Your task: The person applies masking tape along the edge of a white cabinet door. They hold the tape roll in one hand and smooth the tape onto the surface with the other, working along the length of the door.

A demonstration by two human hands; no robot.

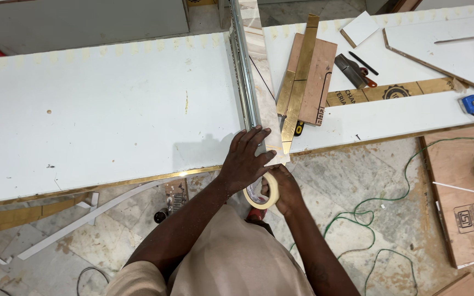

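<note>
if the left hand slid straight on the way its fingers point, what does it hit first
Probably the metal rail. The left hand lies flat at the white panel's near edge, its fingers pointing up the rail's length and already at its near end. Whether they touch it is unclear.

From nine to eleven o'clock the white bench [100,109] lies open for a hand, while at twelve the metal rail [246,77] and at one the brass strips [297,77] block passage.

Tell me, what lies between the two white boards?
In the head view, a metal rail runs between the left white board and the right white board.
</note>
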